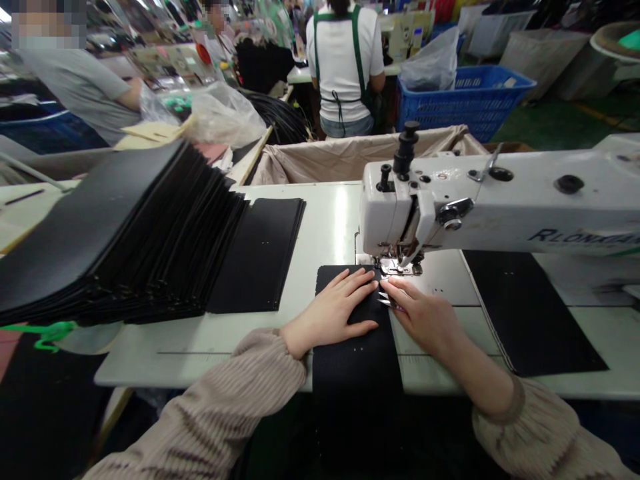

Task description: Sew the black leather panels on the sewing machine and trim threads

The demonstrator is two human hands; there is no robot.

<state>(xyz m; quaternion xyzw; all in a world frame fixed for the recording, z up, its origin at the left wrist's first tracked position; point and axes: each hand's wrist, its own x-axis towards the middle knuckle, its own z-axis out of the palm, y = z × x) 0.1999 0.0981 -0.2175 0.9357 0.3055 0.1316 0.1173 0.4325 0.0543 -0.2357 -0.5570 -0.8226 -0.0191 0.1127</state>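
A long black panel (pixel 357 380) lies on the sewing table and hangs over its front edge. My left hand (pixel 345 303) rests flat on it, fingers spread. At the panel's right edge, my right hand (pixel 425 317) has its fingers curled around small thread snips (pixel 387 300), whose pointed blades stick out to the left over the panel. The fingertips of this hand are just in front of the presser foot of the white sewing machine (pixel 475 200). The panel's far edge reaches close to the lit needle plate (pixel 400 267).
A tall stack of black panels (pixel 145 220) leans at the left, with a lower pile (pixel 260 257) beside it. More black panels (pixel 535 313) lie under the machine arm. Behind the table are a cloth-lined bin (pixel 310 160), a blue crate (pixel 465 100) and other people.
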